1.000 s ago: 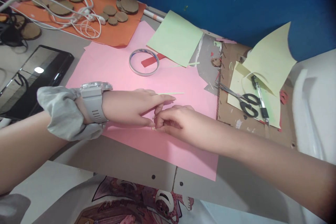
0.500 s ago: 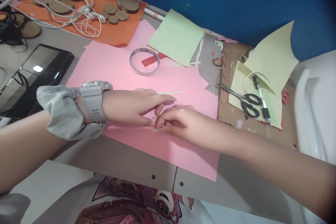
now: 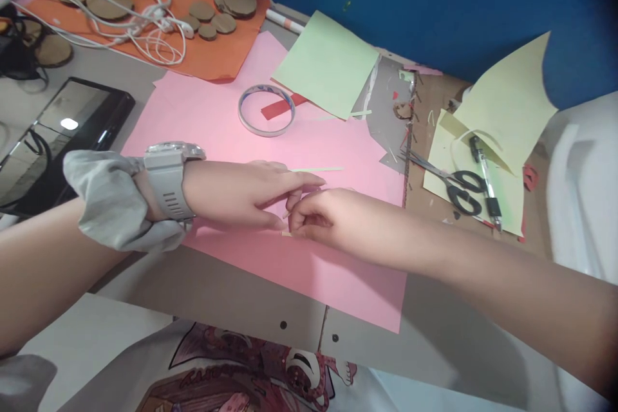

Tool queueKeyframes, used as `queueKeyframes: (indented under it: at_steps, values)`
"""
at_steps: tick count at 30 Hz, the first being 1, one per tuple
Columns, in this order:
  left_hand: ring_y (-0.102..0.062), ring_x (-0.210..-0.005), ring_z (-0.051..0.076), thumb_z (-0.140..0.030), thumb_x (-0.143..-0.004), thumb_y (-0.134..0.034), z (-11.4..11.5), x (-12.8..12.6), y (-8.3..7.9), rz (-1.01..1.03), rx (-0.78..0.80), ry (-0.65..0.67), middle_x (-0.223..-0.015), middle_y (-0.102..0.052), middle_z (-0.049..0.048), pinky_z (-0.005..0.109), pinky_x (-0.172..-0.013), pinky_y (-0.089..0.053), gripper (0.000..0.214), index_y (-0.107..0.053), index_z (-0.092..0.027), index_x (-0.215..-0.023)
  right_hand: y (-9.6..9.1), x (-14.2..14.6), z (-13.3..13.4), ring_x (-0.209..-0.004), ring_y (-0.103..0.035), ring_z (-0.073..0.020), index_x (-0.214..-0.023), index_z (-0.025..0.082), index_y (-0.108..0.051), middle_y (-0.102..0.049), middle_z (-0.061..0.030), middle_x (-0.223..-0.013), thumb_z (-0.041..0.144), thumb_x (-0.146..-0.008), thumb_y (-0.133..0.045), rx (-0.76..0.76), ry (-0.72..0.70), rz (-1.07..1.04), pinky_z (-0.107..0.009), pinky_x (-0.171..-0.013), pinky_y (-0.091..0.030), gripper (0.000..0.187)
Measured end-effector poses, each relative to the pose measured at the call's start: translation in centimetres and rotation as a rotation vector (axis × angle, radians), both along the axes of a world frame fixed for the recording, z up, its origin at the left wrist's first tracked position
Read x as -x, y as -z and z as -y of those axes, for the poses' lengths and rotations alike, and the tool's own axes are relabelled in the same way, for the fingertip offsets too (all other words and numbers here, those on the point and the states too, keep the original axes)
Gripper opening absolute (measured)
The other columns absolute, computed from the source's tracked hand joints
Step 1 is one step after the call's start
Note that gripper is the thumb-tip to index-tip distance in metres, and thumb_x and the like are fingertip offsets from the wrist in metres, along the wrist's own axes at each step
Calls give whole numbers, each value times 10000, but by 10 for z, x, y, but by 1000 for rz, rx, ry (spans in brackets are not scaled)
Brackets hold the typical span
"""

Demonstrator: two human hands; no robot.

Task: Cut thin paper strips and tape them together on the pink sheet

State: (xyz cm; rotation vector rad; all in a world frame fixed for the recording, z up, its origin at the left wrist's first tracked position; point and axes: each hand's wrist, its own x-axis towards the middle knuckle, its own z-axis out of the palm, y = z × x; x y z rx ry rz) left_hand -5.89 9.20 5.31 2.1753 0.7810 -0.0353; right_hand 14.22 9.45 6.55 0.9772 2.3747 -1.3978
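Left hand [image 3: 251, 193] lies flattened over the pink sheet [image 3: 352, 277], thumb and forefinger well spread; I see nothing gripped in it. Right hand [image 3: 326, 212] is curled narrow, fingertips close against the left thumb tip. Whether it pinches anything I cannot tell; its own fingers hide the contact. A pale sliver [image 3: 286, 234] shows just below where the two hands meet, on the pink sheet; I take it for the piece being worked. A pale green strip [image 3: 321, 169] lies just above the left forefinger; I cannot tell if its near end runs under the hand.

Step looks like fine fingertip work on the sliver. I would rest the left palm steady so the sheet does not creep, make small moves with the right fingertips, and part them briefly to check placement. A sideways drag could crease or shift so slight a piece.

Edges: the sheet's near edge slants below both hands, worktop [image 3: 232, 280] showing past it. Above the hands, the tape roll [image 3: 266, 133] and red strip [image 3: 275, 109] limit reach. Above the right forearm, scissors [image 3: 449, 178] lie on the cardboard [image 3: 418, 206], blades toward the sheet; I would swing low there. Best room: bare pink below the right hand.
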Motion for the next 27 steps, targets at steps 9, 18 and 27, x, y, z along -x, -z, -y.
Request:
queueKeyframes:
  at_steps: [9, 18, 27]
  values:
    - [-476, -1111, 213, -258, -825, -593, 1, -2, -2, 27, 21, -6, -1244, -538, 94, 293, -938, -351, 716, -239, -153, -1439, -4, 3, 1, -819, -553, -150, -837, 241, -656, -659, 27, -957, 264, -860, -495, 5, -1, 43, -279, -703, -373, 164]
    - [-482, -1112, 198, -279, -820, -597, -1, 0, 0, 35, 27, 11, -1243, -539, 83, 260, -929, -348, 727, -233, -167, -1439, -3, 3, 1, -729, -544, -131, -811, 246, -654, -661, 32, -893, 232, -832, -485, 4, 2, 64, -259, -622, -365, 170]
    - [-503, -1050, 189, -267, -793, -622, 0, -2, -1, -23, 14, -21, -1146, -560, 60, 244, -877, -370, 760, -225, -209, -1438, -2, 6, -3, -631, -542, -113, -804, 244, -648, -664, 26, -805, 236, -794, -504, 3, -33, 105, -240, -539, -344, 144]
